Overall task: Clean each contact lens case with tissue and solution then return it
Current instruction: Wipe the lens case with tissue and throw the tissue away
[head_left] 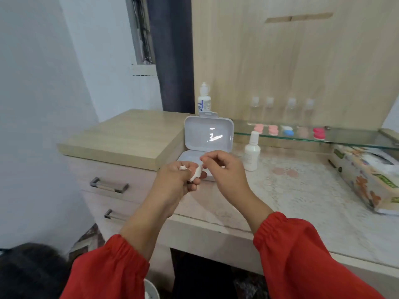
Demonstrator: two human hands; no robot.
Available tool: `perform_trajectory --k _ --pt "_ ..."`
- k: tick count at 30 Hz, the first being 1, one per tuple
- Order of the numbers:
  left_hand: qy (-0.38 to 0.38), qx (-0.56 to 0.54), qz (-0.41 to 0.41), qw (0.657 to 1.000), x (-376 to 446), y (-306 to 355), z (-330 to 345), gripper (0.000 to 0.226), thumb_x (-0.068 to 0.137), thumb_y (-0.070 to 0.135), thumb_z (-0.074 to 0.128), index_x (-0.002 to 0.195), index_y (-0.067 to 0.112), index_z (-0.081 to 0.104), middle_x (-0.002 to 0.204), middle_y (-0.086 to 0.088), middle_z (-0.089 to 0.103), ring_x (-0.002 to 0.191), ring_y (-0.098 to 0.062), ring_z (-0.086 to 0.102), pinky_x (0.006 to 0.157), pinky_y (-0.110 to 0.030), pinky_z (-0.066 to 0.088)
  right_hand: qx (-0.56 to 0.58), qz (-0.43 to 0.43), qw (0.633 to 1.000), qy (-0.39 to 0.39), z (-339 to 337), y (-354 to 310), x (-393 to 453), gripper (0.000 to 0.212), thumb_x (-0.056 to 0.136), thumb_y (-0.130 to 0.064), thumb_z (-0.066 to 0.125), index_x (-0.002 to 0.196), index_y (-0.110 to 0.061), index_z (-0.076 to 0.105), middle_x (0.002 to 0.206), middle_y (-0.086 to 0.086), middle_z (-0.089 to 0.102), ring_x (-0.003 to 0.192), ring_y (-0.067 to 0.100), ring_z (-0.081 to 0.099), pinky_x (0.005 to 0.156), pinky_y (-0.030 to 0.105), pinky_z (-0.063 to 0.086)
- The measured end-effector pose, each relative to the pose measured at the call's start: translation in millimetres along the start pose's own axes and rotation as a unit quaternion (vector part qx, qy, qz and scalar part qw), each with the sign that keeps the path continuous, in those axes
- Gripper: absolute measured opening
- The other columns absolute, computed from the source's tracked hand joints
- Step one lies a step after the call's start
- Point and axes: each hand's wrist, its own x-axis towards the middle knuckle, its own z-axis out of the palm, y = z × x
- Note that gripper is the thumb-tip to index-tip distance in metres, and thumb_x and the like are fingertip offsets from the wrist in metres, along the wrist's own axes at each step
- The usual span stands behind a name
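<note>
My left hand grips a small white twist of tissue over the near edge of the counter. Just to its right, my right hand has its fingers curled, its fingertips pinching near the tissue's top; I cannot tell whether a lens case sits inside it. Behind the hands an open white box stands with its lid up. A white solution bottle stands right of the box. Several lens cases lie on the glass shelf: pink ones, a white-and-blue one and a magenta one.
A second dropper bottle stands behind the box. A patterned tissue box lies at the right on the lace-covered counter. Several clear bottles line the back wall. Drawers with handles are at the left.
</note>
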Motion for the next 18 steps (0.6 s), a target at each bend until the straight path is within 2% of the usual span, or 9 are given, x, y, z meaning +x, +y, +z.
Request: perform_trajectory --k 4,8,11,15,18 --pt "0.050 0.028 0.014 0.998 -25 7 -61 0.018 0.093 -0.006 0.043 0.090 -0.001 0.060 0.078 -0.016 0.070 0.054 -0.011 0.055 0.049 -0.018 0.044 0.018 -0.001 0.998 -0.054 62 -8 -9 0.013 0.088 -0.014 0.064 0.077 -0.018 0.070 0.079 -0.002 0.069 0.082 0.019 0.066 0.077 0.030 0.053" --pt "0.091 0.069 -0.014 0.993 -52 7 -123 0.010 0.094 -0.002 0.049 0.090 0.002 0.058 0.081 -0.017 0.067 0.057 -0.015 0.056 0.049 -0.021 0.046 0.019 0.013 0.990 -0.141 120 -12 -30 0.012 0.090 -0.016 0.063 0.079 -0.017 0.069 0.072 -0.008 0.066 0.068 0.006 0.062 0.066 0.021 0.048" --pt "0.132 0.122 -0.089 0.980 -68 -9 -163 0.011 0.092 -0.002 0.052 0.087 0.007 0.056 0.082 -0.013 0.059 0.060 -0.020 0.059 0.046 -0.022 0.047 -0.006 0.016 0.980 -0.200 158 -3 -46 0.011 0.090 -0.017 0.062 0.082 -0.015 0.069 0.074 -0.009 0.064 0.068 0.004 0.057 0.073 0.027 0.049" --pt "0.163 0.185 -0.205 0.947 -83 -52 -201 0.013 0.091 -0.001 0.050 0.097 0.008 0.057 0.089 -0.015 0.061 0.070 -0.025 0.063 0.060 -0.031 0.053 -0.032 0.049 0.968 -0.246 197 20 -68 0.021 0.090 -0.019 0.062 0.070 -0.027 0.064 0.061 -0.014 0.058 0.061 0.000 0.052 0.067 0.022 0.045" --pt "0.163 0.227 -0.275 0.920 -91 -85 -218 0.014 0.092 0.000 0.049 0.102 0.006 0.056 0.091 -0.015 0.060 0.065 -0.023 0.062 0.050 -0.028 0.053 -0.045 0.096 0.953 -0.282 219 46 -83 0.016 0.089 -0.017 0.061 0.074 -0.014 0.067 0.065 -0.008 0.060 0.065 0.007 0.054 0.071 0.029 0.048"
